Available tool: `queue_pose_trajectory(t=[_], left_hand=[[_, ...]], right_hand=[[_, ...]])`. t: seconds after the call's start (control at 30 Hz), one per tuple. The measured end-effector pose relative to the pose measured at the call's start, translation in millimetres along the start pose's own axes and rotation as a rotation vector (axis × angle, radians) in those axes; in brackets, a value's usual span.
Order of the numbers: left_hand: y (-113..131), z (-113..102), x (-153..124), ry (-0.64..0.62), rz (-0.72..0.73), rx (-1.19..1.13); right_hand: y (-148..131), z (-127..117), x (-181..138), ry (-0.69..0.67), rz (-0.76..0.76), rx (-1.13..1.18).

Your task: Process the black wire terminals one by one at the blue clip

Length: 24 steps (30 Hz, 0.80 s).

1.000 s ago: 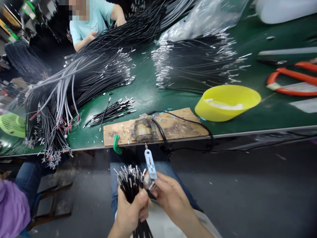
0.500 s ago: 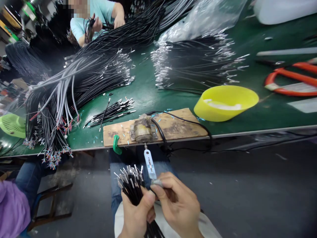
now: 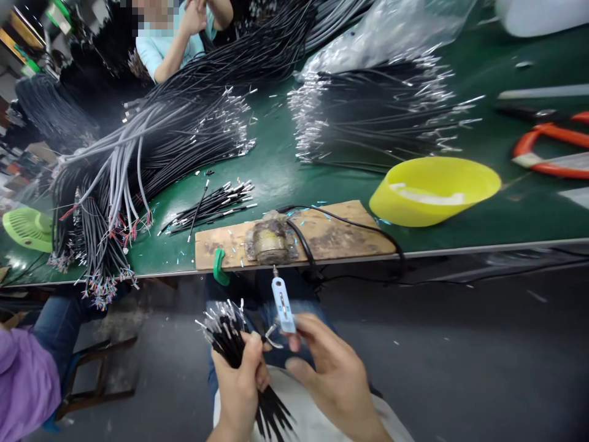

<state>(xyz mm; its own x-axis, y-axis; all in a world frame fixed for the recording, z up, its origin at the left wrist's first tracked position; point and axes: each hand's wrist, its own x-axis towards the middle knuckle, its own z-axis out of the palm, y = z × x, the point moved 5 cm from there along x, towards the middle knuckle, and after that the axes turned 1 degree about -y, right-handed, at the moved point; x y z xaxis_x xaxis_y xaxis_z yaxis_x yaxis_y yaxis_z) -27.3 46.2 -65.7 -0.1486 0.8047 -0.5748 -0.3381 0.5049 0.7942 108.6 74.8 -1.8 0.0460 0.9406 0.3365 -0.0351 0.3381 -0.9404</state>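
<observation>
My left hand [image 3: 240, 387] is closed around a bundle of short black wires [image 3: 225, 334] with silver tinned tips, held upright over my lap. My right hand [image 3: 329, 368] pinches one thin wire [image 3: 271, 334] drawn out of the bundle, right below a small white and blue tag [image 3: 281, 304]. That tag hangs from a dull metal device [image 3: 270, 240] fixed on a wooden board [image 3: 340, 236] at the table's near edge.
The green table [image 3: 506, 215] bears a yellow bowl [image 3: 437, 190], big heaps of black and grey cables [image 3: 175, 135], a small pile of cut wires [image 3: 216, 202] and orange-handled tools [image 3: 547, 147]. A person in a light blue shirt [image 3: 165, 43] sits opposite. A purple sleeve [image 3: 23, 387] shows at left.
The bundle in my left hand has tilted and shifted left. My right hand has pulled a single wire out to the right. The person opposite has raised both hands.
</observation>
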Motion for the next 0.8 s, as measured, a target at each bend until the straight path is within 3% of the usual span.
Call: queue_pose_trajectory(t=[0.13, 0.2, 0.37, 0.43, 0.53, 0.7, 0.8], left_hand=[[6, 7, -18, 0.074, 0.132, 0.002], [11, 12, -23, 0.007, 0.129, 0.031], [33, 18, -28, -0.124, 0.177, 0.067], [39, 21, -30, -0.148, 0.210, 0.075], [41, 21, -33, -0.170, 0.221, 0.091], [30, 12, -34, -0.165, 0.168, 0.066], [23, 9, -31, -0.152, 0.115, 0.037]], right_hand=[[13, 4, 2, -0.174, 0.154, 0.069], [18, 5, 1, -0.213, 0.266, 0.225], [27, 23, -11, -0.344, 0.749, 0.793], [25, 30, -13, -0.394, 0.834, 0.901], [31, 31, -13, -0.387, 0.806, 0.826], [51, 12, -6, -0.211, 0.678, 0.432], [45, 4, -2, -0.193, 0.595, 0.358]])
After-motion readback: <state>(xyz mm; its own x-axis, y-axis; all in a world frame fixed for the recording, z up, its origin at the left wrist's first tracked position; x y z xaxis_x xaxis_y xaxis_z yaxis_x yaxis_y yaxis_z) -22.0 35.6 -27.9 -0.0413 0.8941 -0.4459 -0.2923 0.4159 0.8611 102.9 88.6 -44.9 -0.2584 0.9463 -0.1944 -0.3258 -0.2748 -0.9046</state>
